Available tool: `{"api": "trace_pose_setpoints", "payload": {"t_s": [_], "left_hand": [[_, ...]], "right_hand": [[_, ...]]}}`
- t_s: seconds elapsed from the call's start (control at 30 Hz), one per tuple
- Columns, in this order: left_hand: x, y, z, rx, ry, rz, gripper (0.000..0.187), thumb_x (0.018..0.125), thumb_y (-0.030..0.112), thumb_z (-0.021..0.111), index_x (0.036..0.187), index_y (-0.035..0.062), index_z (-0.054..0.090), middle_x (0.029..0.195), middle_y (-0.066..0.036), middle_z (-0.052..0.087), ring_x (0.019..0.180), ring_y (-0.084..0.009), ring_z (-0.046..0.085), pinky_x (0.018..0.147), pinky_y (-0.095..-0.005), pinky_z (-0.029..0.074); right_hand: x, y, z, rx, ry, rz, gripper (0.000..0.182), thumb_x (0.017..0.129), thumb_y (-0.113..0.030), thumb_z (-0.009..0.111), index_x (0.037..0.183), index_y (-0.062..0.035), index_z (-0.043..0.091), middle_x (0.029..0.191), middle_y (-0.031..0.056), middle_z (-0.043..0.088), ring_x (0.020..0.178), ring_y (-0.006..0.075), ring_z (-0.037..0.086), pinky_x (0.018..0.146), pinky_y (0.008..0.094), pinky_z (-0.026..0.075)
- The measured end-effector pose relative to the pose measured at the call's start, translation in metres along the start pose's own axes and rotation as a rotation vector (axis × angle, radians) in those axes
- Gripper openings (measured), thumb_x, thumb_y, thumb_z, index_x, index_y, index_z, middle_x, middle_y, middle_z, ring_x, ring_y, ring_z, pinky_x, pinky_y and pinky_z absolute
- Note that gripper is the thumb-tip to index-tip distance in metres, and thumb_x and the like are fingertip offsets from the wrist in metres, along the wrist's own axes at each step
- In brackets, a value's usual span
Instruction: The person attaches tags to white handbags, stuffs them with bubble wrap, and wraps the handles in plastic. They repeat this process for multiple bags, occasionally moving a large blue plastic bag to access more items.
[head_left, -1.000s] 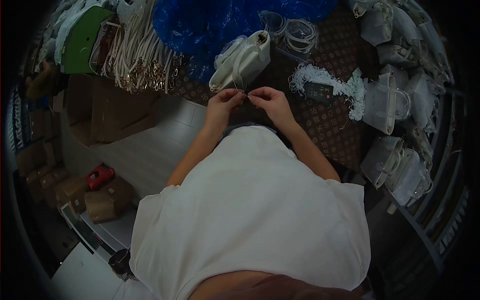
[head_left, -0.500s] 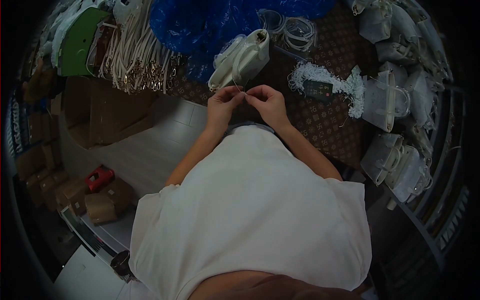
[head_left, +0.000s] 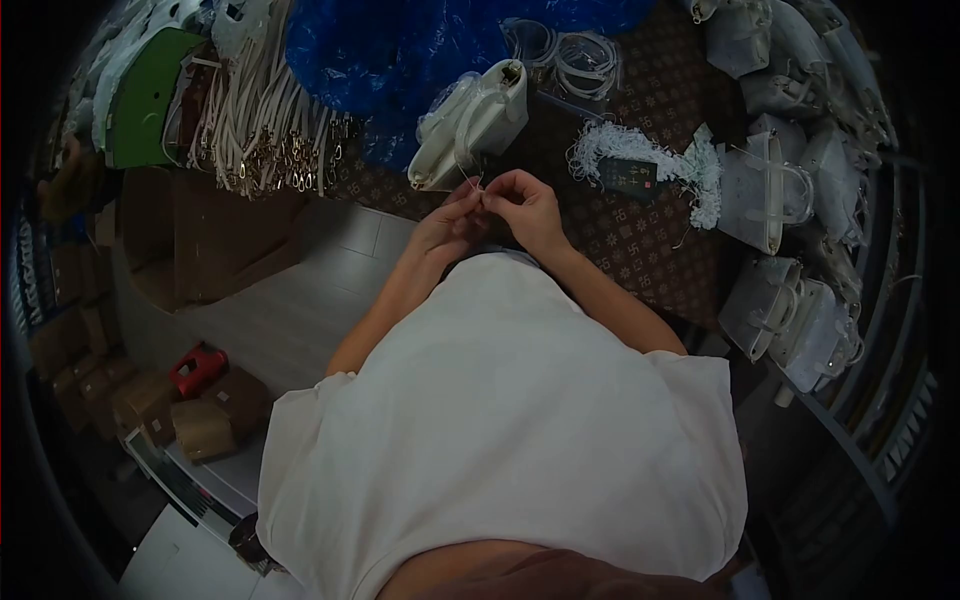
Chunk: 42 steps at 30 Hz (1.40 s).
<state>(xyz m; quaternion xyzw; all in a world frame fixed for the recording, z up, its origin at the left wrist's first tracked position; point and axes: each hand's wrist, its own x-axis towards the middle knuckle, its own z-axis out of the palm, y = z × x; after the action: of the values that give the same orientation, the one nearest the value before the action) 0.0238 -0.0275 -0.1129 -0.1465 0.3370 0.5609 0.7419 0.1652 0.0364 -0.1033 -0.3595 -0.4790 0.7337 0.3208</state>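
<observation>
A white handbag (head_left: 503, 112) in clear plastic wrapping leans on the patterned table just beyond my hands. My left hand (head_left: 447, 224) and my right hand (head_left: 530, 212) meet at the table's near edge, thumbs and forefingers pinched together. Between their fingertips runs a thin pale string (head_left: 469, 181), which reaches up toward the bag's handle. Whether it is joined to the handle is too small to tell. To the right lies a heap of white strings (head_left: 598, 143), with a dark green card (head_left: 628, 176) bearing printed characters on it.
Many white straps with gold clasps (head_left: 275, 150) hang at the left. Blue plastic sheeting (head_left: 390, 50) covers the back, beside coiled clear straps (head_left: 587, 65). Wrapped white handbags (head_left: 755, 195) crowd the right side. A large cardboard box (head_left: 215, 240) stands left, near a red object (head_left: 199, 368).
My left hand has turned and lowered, its fingers now more folded beneath the string. My right hand stays pinched beside it. The whole view has shifted slightly.
</observation>
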Motion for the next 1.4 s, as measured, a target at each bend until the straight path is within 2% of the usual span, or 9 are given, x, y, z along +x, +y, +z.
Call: {"api": "trace_pose_setpoints", "payload": {"t_s": [0.27,0.37,0.43,0.47,0.53,0.73,1.13,1.23,1.4], "left_hand": [[0.004,0.004,-0.003,0.115,-0.086,-0.069,0.031,0.081,0.013,0.063,0.111,0.0097,0.054,0.094,-0.003,0.058,0.083,-0.0129,0.055,0.068,-0.0256,0.044],[-0.003,0.002,-0.006,0.259,0.044,-0.068,0.031,0.082,0.016,0.062,0.110,0.0069,0.053,0.094,-0.003,0.058,0.082,-0.0137,0.054,0.069,-0.0258,0.044],[-0.010,0.005,-0.001,0.456,0.119,0.131,0.029,0.084,0.018,0.060,0.108,0.0038,0.054,0.092,-0.004,0.058,0.081,-0.0139,0.054,0.070,-0.0260,0.043],[-0.012,0.008,-0.004,0.465,0.108,0.129,0.029,0.084,0.018,0.060,0.108,0.0038,0.054,0.092,-0.004,0.058,0.081,-0.0139,0.054,0.070,-0.0260,0.043],[-0.017,0.020,-0.008,0.763,0.077,0.141,0.026,0.085,0.019,0.058,0.104,0.0024,0.056,0.090,-0.005,0.058,0.082,-0.0142,0.054,0.072,-0.0261,0.043],[-0.028,0.036,-0.029,0.915,0.249,0.170,0.023,0.085,0.021,0.059,0.099,0.0031,0.058,0.089,-0.004,0.060,0.082,-0.0121,0.056,0.071,-0.0250,0.043],[-0.023,0.111,0.030,0.936,0.003,0.253,0.015,0.087,0.021,0.057,0.092,0.0068,0.060,0.084,0.000,0.060,0.077,-0.0086,0.055,0.070,-0.0222,0.044],[0.004,0.160,0.083,1.190,-0.025,0.530,0.015,0.088,0.018,0.055,0.092,0.0052,0.061,0.086,-0.002,0.060,0.077,-0.0093,0.055,0.072,-0.0237,0.045],[0.091,0.242,0.159,1.483,-0.004,0.919,0.023,0.088,0.019,0.054,0.102,0.0023,0.059,0.098,-0.009,0.061,0.091,-0.0178,0.058,0.082,-0.0289,0.046]], "right_hand": [[0.013,-0.008,-0.007,-0.043,-0.010,-0.056,0.014,0.073,-0.003,0.066,0.084,-0.0009,0.058,0.071,0.0044,0.061,0.063,0.0133,0.060,0.058,0.0252,0.049],[0.042,-0.048,-0.013,-0.676,0.112,-0.214,0.021,0.073,0.000,0.064,0.092,-0.0036,0.057,0.086,0.0086,0.061,0.079,0.0221,0.061,0.072,0.0285,0.048],[0.072,-0.066,-0.017,-1.122,0.207,-0.924,0.034,0.067,0.001,0.063,0.099,-0.0067,0.056,0.096,0.0103,0.059,0.095,0.0287,0.055,0.083,0.0343,0.044],[0.085,-0.062,-0.020,-1.128,0.220,-0.929,0.034,0.067,0.001,0.063,0.099,-0.0067,0.056,0.096,0.0103,0.059,0.095,0.0287,0.055,0.083,0.0343,0.044],[0.105,-0.047,-0.027,-1.256,-0.198,-0.882,0.041,0.063,0.001,0.063,0.102,-0.0067,0.055,0.103,0.0095,0.057,0.105,0.0285,0.050,0.091,0.0384,0.039],[0.105,-0.048,-0.042,-1.113,-0.400,-0.814,0.038,0.061,-0.002,0.066,0.097,-0.0047,0.053,0.095,0.0106,0.058,0.098,0.0305,0.053,0.084,0.0379,0.044],[0.092,-0.193,-0.287,-1.285,0.444,-0.369,0.027,0.062,-0.005,0.070,0.081,0.0005,0.051,0.076,0.0158,0.054,0.072,0.0340,0.053,0.064,0.0386,0.042],[0.109,-0.160,-0.387,-1.566,0.562,-0.297,0.022,0.068,-0.005,0.065,0.086,0.0016,0.054,0.083,0.0194,0.058,0.080,0.0318,0.058,0.068,0.0364,0.045],[0.077,-0.201,-0.338,-1.723,0.802,0.130,0.026,0.072,-0.007,0.063,0.096,0.0007,0.058,0.093,0.0207,0.060,0.088,0.0387,0.056,0.074,0.0408,0.045]]}}
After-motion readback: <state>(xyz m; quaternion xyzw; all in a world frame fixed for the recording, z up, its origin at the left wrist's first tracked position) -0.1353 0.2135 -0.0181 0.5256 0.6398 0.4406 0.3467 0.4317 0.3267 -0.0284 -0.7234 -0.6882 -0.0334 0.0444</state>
